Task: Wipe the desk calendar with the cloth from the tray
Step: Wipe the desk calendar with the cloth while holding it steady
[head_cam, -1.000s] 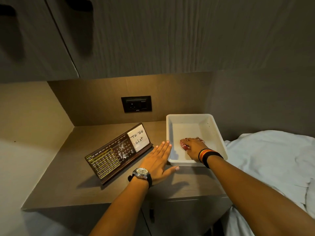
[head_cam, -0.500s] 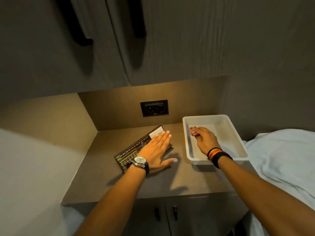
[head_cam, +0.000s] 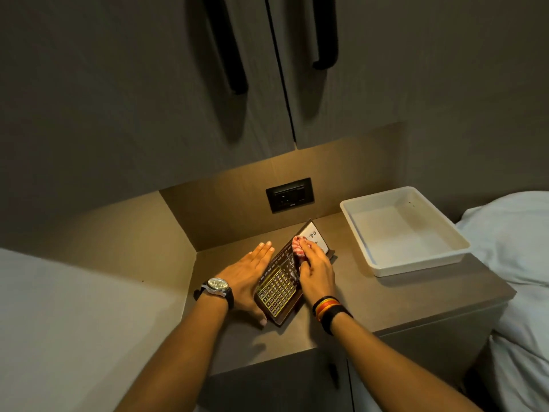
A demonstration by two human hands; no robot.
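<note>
A dark brown desk calendar with gold number squares and a white note card stands slanted on the bedside cabinet top. My left hand lies flat with fingers together against the calendar's left side, thumb at its near corner. My right hand is shut on a bunched red-and-white cloth and presses it onto the calendar's face just below the note card. The white tray sits to the right with nothing in it.
A black wall socket is set in the back panel behind the calendar. Cupboard doors with black handles hang overhead. A white bed sheet lies right of the cabinet top, and a pale wall closes the left side.
My right hand lifted the cloth out of the tray and brought it left onto the calendar. My left hand shifted from the calendar's front to its left side. The camera view moved right.
</note>
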